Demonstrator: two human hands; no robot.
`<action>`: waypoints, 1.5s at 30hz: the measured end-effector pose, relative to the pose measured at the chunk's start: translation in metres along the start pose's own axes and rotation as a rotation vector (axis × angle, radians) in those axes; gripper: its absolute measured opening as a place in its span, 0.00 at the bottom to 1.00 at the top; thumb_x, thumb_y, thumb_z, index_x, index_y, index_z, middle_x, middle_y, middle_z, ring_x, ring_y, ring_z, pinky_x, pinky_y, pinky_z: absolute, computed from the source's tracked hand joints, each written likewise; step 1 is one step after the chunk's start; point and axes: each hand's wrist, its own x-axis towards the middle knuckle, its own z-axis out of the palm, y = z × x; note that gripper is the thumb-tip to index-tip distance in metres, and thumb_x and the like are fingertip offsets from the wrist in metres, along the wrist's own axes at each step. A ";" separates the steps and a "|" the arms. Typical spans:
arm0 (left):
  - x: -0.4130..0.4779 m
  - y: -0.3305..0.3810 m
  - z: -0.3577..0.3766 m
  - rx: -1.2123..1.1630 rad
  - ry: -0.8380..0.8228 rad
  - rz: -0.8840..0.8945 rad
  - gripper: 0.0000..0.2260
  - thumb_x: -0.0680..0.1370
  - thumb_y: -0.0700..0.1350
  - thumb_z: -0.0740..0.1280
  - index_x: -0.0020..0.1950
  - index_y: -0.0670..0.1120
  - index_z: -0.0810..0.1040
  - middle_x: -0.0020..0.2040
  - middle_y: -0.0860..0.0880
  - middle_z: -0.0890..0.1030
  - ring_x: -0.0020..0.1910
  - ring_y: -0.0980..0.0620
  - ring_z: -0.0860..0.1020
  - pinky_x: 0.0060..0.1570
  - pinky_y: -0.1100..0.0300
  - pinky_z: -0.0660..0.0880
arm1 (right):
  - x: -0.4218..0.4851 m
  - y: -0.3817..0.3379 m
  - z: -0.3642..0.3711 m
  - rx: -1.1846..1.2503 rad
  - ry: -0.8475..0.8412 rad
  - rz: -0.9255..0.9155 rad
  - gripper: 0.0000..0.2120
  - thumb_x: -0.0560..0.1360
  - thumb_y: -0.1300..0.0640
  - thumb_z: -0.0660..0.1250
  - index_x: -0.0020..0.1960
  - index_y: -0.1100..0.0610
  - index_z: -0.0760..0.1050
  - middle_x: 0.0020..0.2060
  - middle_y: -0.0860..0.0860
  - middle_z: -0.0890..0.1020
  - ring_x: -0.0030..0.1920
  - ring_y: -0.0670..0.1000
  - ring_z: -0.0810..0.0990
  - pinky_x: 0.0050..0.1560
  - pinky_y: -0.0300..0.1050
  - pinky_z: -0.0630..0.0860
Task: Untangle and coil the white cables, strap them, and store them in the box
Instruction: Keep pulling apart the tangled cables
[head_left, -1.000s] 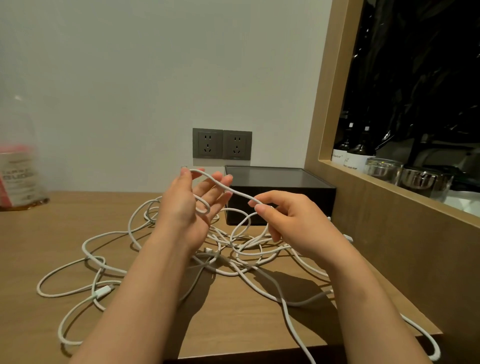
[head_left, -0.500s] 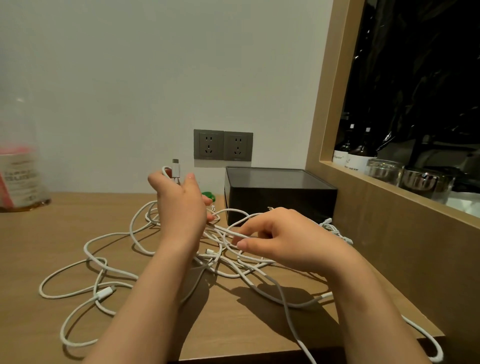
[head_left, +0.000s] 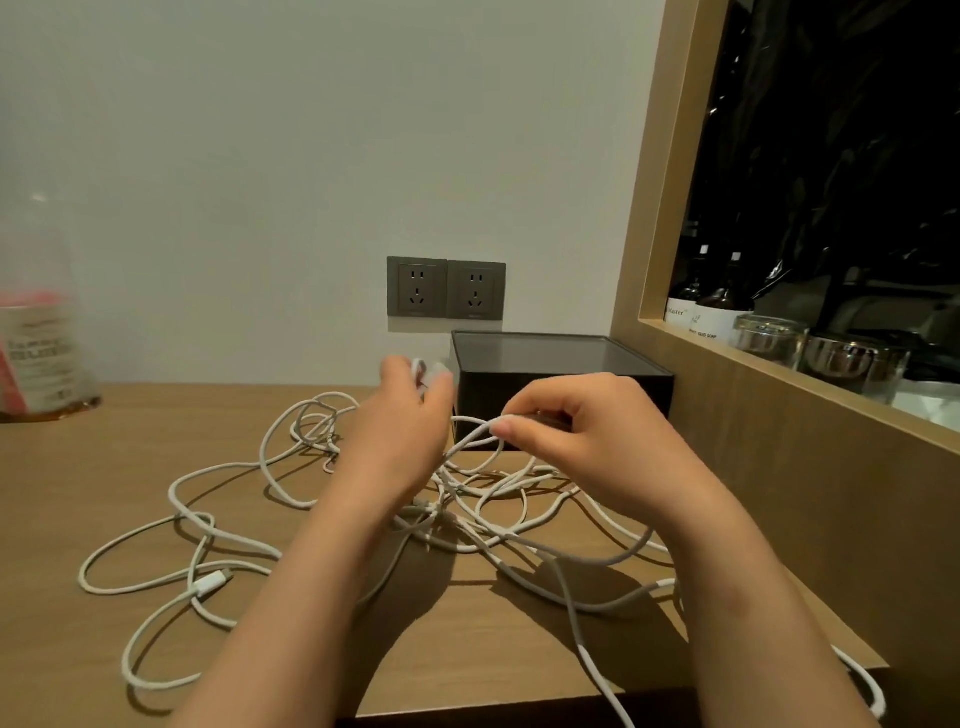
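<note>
Wooden desk (head_left: 78, 467) against a pale wall (head_left: 260, 182), twin outlets (head_left: 447, 287) above.

Left hand (head_left: 402, 431): back to camera, raised, fingers closed on a bit of cable that shows at the fingertips; detail blurred.

Right hand (head_left: 592, 431): thumb and forefinger pinch one strand, which runs down-left and disappears behind the left hand.

White cables (head_left: 467, 512): tangled on the desk directly below both hands, loops spreading left.

Box (head_left: 561, 364): dark, lid on, just beyond the right hand, which is the nearer one.

Judgement: untangling stage; nothing coiled or strapped yet.
</note>
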 end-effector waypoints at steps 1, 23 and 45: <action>0.001 0.003 0.003 -0.101 -0.094 -0.052 0.13 0.81 0.55 0.51 0.57 0.47 0.64 0.41 0.50 0.71 0.38 0.54 0.71 0.34 0.58 0.67 | 0.001 0.001 0.001 -0.006 0.049 -0.009 0.12 0.71 0.42 0.64 0.46 0.47 0.81 0.33 0.38 0.78 0.39 0.39 0.77 0.40 0.40 0.77; -0.006 0.009 -0.001 0.064 -0.454 0.278 0.07 0.79 0.50 0.62 0.55 0.51 0.74 0.45 0.52 0.77 0.45 0.55 0.76 0.47 0.57 0.75 | 0.003 0.017 0.005 -0.057 0.449 0.013 0.11 0.68 0.43 0.68 0.40 0.50 0.77 0.31 0.40 0.74 0.36 0.45 0.76 0.36 0.50 0.79; -0.009 0.015 -0.002 -0.002 -0.532 0.211 0.14 0.77 0.58 0.59 0.39 0.51 0.76 0.27 0.58 0.73 0.26 0.63 0.71 0.29 0.70 0.68 | 0.000 0.021 0.002 -0.030 0.474 0.064 0.08 0.70 0.45 0.69 0.39 0.50 0.75 0.31 0.41 0.74 0.34 0.43 0.75 0.34 0.37 0.73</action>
